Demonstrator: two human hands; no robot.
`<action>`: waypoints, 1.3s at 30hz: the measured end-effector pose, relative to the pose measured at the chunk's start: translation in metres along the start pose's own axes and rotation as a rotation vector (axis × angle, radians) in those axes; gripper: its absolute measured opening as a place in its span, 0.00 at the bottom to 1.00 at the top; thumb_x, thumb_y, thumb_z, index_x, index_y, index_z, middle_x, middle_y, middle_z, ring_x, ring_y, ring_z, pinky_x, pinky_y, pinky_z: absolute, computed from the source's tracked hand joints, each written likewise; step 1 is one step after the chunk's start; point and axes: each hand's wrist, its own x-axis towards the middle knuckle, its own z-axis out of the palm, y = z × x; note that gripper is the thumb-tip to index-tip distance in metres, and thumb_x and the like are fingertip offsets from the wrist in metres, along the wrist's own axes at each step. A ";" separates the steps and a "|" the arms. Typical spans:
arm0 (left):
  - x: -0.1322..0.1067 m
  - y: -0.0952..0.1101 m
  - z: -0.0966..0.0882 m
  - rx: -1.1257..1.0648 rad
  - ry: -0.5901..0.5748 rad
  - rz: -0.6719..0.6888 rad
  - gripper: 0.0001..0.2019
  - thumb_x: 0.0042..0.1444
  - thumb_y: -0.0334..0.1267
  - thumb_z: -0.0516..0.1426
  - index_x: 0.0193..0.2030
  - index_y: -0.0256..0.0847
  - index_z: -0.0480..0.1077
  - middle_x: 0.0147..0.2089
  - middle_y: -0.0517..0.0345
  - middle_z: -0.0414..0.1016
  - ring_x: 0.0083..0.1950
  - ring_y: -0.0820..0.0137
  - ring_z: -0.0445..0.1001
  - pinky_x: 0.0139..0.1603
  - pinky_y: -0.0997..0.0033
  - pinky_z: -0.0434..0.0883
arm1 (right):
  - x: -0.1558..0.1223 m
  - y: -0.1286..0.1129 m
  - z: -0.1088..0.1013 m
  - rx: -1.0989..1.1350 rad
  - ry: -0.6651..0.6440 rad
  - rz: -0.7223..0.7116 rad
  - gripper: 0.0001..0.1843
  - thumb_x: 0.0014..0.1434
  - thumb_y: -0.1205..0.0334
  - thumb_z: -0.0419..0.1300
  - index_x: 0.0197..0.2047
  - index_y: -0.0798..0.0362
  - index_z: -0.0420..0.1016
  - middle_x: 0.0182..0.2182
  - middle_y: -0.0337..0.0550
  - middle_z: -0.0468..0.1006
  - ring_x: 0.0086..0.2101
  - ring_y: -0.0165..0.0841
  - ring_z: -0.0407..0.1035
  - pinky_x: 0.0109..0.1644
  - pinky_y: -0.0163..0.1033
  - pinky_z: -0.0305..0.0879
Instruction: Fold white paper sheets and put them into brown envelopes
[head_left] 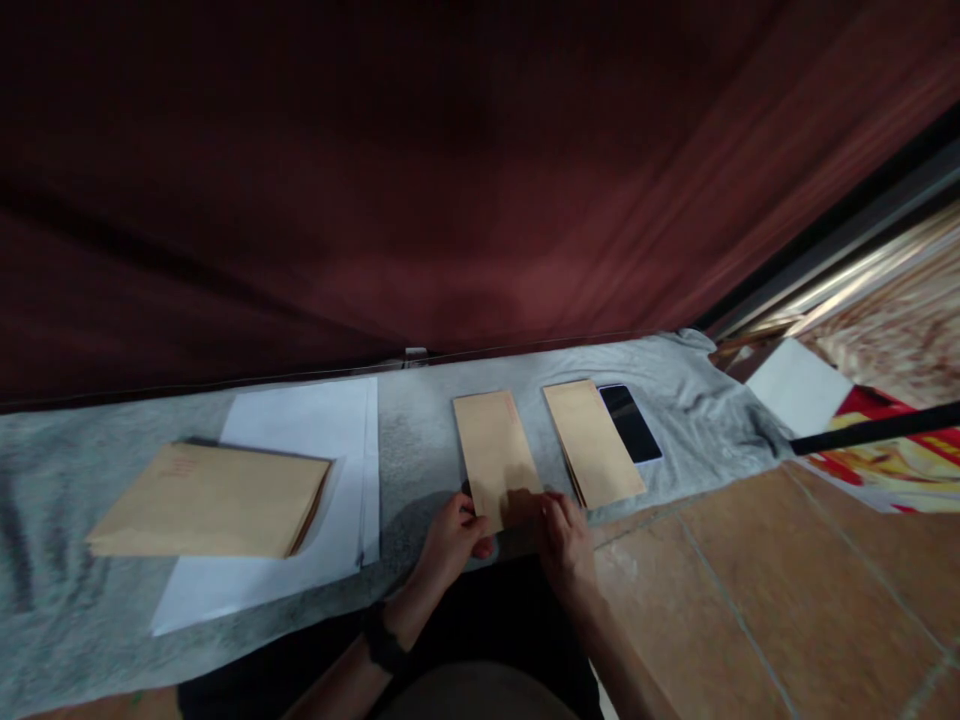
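Observation:
A tan paper envelope (495, 450) with faint red print lies on the grey cloth in front of me. Its near left corner is pinched by my left hand (454, 540), thumb on top. At the near right corner, my right hand (564, 540) has its fingers closed on the same envelope's edge. Just right of it rests a small stack of tan envelopes (594, 440), partly covering a dark-screened phone (631, 422). Farther left, a thicker pile of tan envelopes (217, 500) sits on white paper sheets (300, 415).
The grey cloth (416, 440) covers a long narrow surface against a dark red curtain (465, 220). Tiled floor (697, 590) shows at the right, with a white sheet (799, 385) and a red-yellow printed item (892, 455) beyond a black bar (877, 430).

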 end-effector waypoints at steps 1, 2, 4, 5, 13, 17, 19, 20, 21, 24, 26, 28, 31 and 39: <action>-0.001 -0.002 -0.002 0.018 -0.004 -0.010 0.13 0.48 0.42 0.64 0.34 0.44 0.63 0.23 0.65 0.75 0.20 0.71 0.74 0.23 0.74 0.70 | -0.004 -0.002 0.001 0.019 -0.030 -0.043 0.16 0.71 0.64 0.48 0.53 0.47 0.74 0.46 0.49 0.80 0.46 0.40 0.75 0.50 0.46 0.73; -0.003 -0.004 -0.004 0.050 0.000 -0.015 0.13 0.49 0.44 0.64 0.34 0.45 0.63 0.22 0.66 0.74 0.19 0.71 0.73 0.21 0.75 0.69 | -0.008 -0.003 0.003 0.041 -0.056 -0.075 0.16 0.71 0.65 0.49 0.54 0.46 0.74 0.49 0.48 0.79 0.48 0.39 0.75 0.52 0.45 0.73; -0.007 -0.006 -0.010 0.178 0.035 0.036 0.11 0.54 0.46 0.61 0.32 0.45 0.63 0.21 0.68 0.72 0.18 0.72 0.71 0.20 0.76 0.66 | -0.016 -0.003 0.006 0.069 -0.076 -0.115 0.18 0.71 0.67 0.49 0.58 0.45 0.72 0.53 0.46 0.78 0.54 0.38 0.73 0.57 0.46 0.72; -0.009 -0.005 -0.013 0.274 0.064 0.105 0.10 0.56 0.46 0.59 0.32 0.46 0.63 0.21 0.67 0.71 0.19 0.72 0.71 0.22 0.75 0.67 | -0.020 -0.002 0.007 0.072 -0.073 -0.130 0.19 0.70 0.68 0.49 0.59 0.45 0.71 0.55 0.46 0.77 0.56 0.38 0.71 0.59 0.47 0.71; 0.063 0.050 0.006 0.979 0.127 0.998 0.21 0.69 0.38 0.46 0.65 0.38 0.65 0.66 0.45 0.70 0.69 0.61 0.66 0.68 0.54 0.65 | -0.025 0.009 0.010 0.100 -0.083 -0.179 0.24 0.70 0.69 0.49 0.65 0.44 0.68 0.58 0.46 0.76 0.60 0.40 0.69 0.64 0.54 0.68; 0.118 0.063 0.022 1.203 0.152 1.056 0.28 0.68 0.39 0.46 0.72 0.31 0.55 0.72 0.39 0.62 0.75 0.58 0.56 0.73 0.51 0.57 | -0.023 0.007 0.009 0.101 -0.083 -0.169 0.24 0.69 0.70 0.49 0.64 0.44 0.68 0.58 0.46 0.76 0.60 0.38 0.68 0.65 0.52 0.67; 0.129 0.061 0.025 1.260 0.188 1.042 0.29 0.68 0.39 0.46 0.73 0.31 0.53 0.73 0.40 0.59 0.76 0.58 0.53 0.75 0.52 0.53 | -0.023 0.007 0.008 0.099 -0.091 -0.154 0.24 0.69 0.71 0.49 0.64 0.44 0.68 0.57 0.46 0.76 0.60 0.38 0.68 0.66 0.52 0.66; 0.131 0.059 0.026 1.285 0.196 1.038 0.29 0.68 0.39 0.46 0.74 0.32 0.53 0.74 0.41 0.58 0.76 0.58 0.52 0.75 0.52 0.51 | -0.024 0.006 0.008 0.103 -0.095 -0.147 0.24 0.70 0.71 0.49 0.64 0.45 0.68 0.57 0.46 0.76 0.60 0.38 0.68 0.66 0.52 0.65; 0.130 0.057 0.026 1.310 0.198 1.035 0.29 0.69 0.39 0.46 0.74 0.33 0.53 0.74 0.42 0.58 0.77 0.59 0.52 0.76 0.53 0.50 | -0.024 0.007 0.008 0.109 -0.101 -0.141 0.23 0.70 0.71 0.49 0.64 0.45 0.68 0.57 0.46 0.76 0.60 0.38 0.68 0.66 0.52 0.65; 0.124 0.051 0.028 1.375 0.182 1.020 0.27 0.69 0.39 0.45 0.74 0.34 0.54 0.74 0.45 0.58 0.76 0.61 0.53 0.77 0.54 0.48 | -0.024 0.008 0.009 0.123 -0.114 -0.139 0.23 0.70 0.70 0.49 0.64 0.45 0.68 0.57 0.47 0.76 0.60 0.39 0.68 0.66 0.53 0.64; 0.118 0.048 0.030 1.402 0.157 1.021 0.27 0.70 0.39 0.45 0.73 0.34 0.55 0.75 0.46 0.57 0.77 0.62 0.52 0.77 0.55 0.48 | -0.024 0.009 0.009 0.129 -0.107 -0.142 0.22 0.70 0.69 0.49 0.63 0.45 0.68 0.57 0.47 0.75 0.60 0.39 0.68 0.66 0.54 0.65; 0.112 0.043 0.032 1.409 0.144 1.034 0.27 0.70 0.39 0.44 0.73 0.33 0.55 0.75 0.46 0.56 0.77 0.63 0.51 0.77 0.56 0.47 | -0.024 0.010 0.009 0.138 -0.096 -0.141 0.21 0.70 0.69 0.49 0.62 0.45 0.69 0.57 0.46 0.76 0.60 0.39 0.68 0.65 0.53 0.66; 0.101 0.034 0.034 1.395 0.134 1.062 0.28 0.70 0.39 0.45 0.74 0.32 0.53 0.76 0.45 0.54 0.77 0.63 0.49 0.77 0.56 0.46 | -0.024 0.010 0.009 0.154 -0.083 -0.134 0.20 0.70 0.69 0.50 0.61 0.45 0.70 0.56 0.46 0.76 0.59 0.38 0.68 0.64 0.51 0.66; 0.063 0.015 0.036 1.419 0.067 1.095 0.28 0.70 0.40 0.45 0.73 0.30 0.54 0.77 0.45 0.52 0.78 0.62 0.49 0.77 0.56 0.46 | -0.025 0.011 0.011 0.188 -0.051 -0.146 0.21 0.68 0.70 0.52 0.61 0.46 0.71 0.55 0.47 0.77 0.57 0.39 0.69 0.62 0.51 0.66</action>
